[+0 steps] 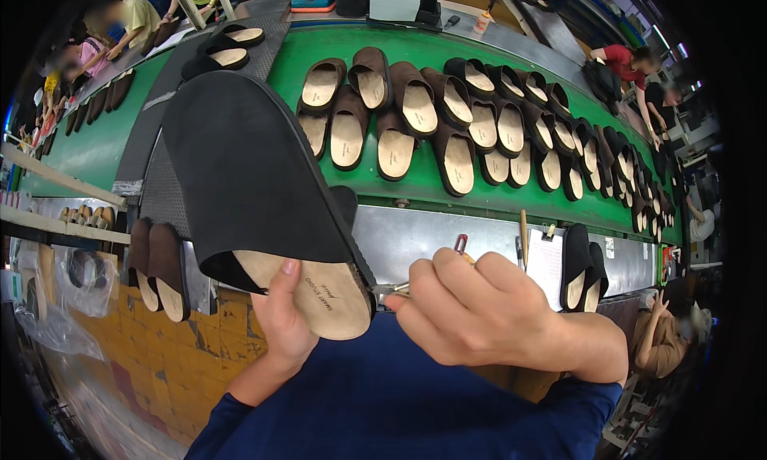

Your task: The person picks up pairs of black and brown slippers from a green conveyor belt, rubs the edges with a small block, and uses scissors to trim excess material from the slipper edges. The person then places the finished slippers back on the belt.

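Note:
My left hand (286, 320) grips a large black slipper (240, 152) by its heel end, thumb on the beige insole (326, 296) and fingers underneath. The slipper is raised close in front of me, toe pointing up and to the left. My right hand (479, 308) is closed round a small metal hand tool (389, 288), whose silver tip meets the sole's edge beside the heel. A red end (461, 242) shows above that fist, perhaps the tool's handle. Most of the tool is hidden by my fingers, so its exact kind is unclear.
Rows of brown and black slippers (419, 108) cover a green conveyor belt (383, 190) ahead. A brown pair (165, 264) stands at left, a black pair (582, 264) at right beside a clipboard (546, 260). Other people work at both far sides.

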Action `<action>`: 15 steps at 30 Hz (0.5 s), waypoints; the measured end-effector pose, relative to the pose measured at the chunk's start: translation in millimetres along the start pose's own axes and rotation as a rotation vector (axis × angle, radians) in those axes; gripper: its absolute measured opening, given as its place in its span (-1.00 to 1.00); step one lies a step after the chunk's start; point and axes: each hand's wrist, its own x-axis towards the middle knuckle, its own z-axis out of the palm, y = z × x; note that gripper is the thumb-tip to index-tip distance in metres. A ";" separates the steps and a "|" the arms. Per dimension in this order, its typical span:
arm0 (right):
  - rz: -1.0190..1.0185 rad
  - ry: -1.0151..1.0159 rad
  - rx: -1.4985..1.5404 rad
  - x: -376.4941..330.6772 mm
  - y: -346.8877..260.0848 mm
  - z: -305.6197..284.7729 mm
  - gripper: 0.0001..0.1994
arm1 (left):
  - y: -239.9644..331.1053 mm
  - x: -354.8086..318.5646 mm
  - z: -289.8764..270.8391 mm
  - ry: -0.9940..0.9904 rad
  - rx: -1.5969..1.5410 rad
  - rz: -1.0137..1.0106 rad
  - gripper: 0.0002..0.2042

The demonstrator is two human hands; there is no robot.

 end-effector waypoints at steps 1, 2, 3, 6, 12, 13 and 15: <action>0.014 0.013 -0.012 0.3 0.3 0.1 -0.76 | 0.3 -0.1 -0.5 -0.004 -0.033 -0.009 -0.68; 0.029 0.027 -0.024 1.5 1.2 0.3 -0.76 | 0.0 -0.1 -1.2 -0.009 -0.036 -0.012 -0.68; 0.045 0.039 -0.037 2.6 1.9 0.7 -0.76 | -0.9 -0.5 -2.2 -0.015 -0.040 -0.016 -0.68; 0.053 0.078 -0.054 6.2 4.0 6.8 -0.78 | -1.7 -2.2 -2.7 -0.034 -0.050 -0.022 -0.68; 0.020 0.061 -0.029 6.4 9.3 9.8 -0.78 | -1.4 -3.4 -2.8 -0.041 -0.048 -0.016 -0.68; 0.022 0.059 -0.029 6.7 9.4 9.7 -0.79 | -1.4 -3.7 -3.2 -0.051 -0.048 -0.016 -0.68; 0.027 0.058 -0.030 8.4 9.1 9.6 -0.81 | -2.3 -4.4 -3.9 -0.042 -0.033 -0.008 -0.68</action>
